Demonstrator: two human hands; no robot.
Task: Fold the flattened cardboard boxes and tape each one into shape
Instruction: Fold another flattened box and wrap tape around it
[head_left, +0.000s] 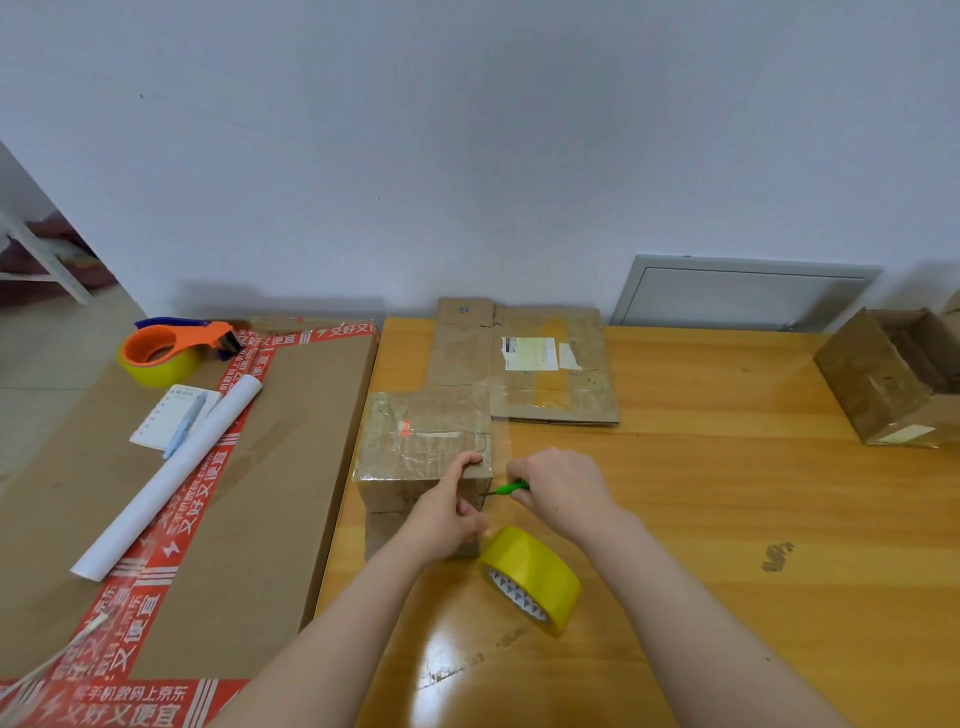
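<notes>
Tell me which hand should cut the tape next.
Right. The right hand grips the green-handled tool, its tip at the box, while the left hand holds that box steady.

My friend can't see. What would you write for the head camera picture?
A person's left hand grips the corner of a small cardboard box on a wooden table, while the right hand holds a green-handled tool beside it. A yellow tape roll lies nearby.
</notes>
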